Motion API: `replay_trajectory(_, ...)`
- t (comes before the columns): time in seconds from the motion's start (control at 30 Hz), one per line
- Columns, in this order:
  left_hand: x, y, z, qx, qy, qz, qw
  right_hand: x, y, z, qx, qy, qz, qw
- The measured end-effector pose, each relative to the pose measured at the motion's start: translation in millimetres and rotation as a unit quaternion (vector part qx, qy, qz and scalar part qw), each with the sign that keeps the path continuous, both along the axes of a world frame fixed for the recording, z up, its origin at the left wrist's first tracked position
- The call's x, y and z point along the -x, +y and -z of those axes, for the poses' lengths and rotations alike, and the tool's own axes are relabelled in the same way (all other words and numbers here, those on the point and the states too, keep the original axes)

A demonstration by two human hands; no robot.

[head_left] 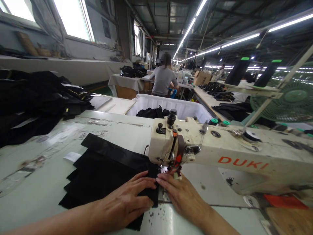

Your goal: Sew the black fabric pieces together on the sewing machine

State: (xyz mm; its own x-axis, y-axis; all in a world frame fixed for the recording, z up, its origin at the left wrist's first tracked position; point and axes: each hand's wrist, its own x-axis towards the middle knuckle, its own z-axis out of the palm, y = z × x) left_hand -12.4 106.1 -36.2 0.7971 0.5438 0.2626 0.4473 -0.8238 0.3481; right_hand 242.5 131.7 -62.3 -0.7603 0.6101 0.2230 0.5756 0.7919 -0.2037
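Both hands flat at frame centre-bottom: left hand [127,202] on cloth [107,169], right hand [182,195] by needle [164,168]. Risk: fingertips v. close, could get stitched.

Black fabric [105,166] is lying flat on the pale table in several overlapping layers — edges fanning out to the left, right edge sitting under the sewing machine's head. Both hands are pressing on it — fingers spread flat.
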Motion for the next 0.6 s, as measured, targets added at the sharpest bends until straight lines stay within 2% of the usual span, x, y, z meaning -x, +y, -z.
replay_trajectory(0.17,-5.9,-3.5,-10.6,-0.005,0.013,-0.032,0.999,2.4,-1.8,3.6,-0.084,-0.003,-0.014,0.996)
replay_trajectory(0.33,-6.9,5.1,-4.3,0.010,0.002,-0.025,1.000,9.2,2.4,6.0,-0.156,0.032,-0.008,0.987)
replay_trajectory(0.5,-7.2,15.9,2.1,0.025,-0.010,-0.030,0.999,8.3,3.3,3.4,-0.145,0.071,0.027,0.987)
replay_trajectory(0.6,-7.5,21.6,3.9,0.035,-0.018,-0.036,0.999,5.0,1.4,-5.7,-0.129,0.099,0.000,0.987)
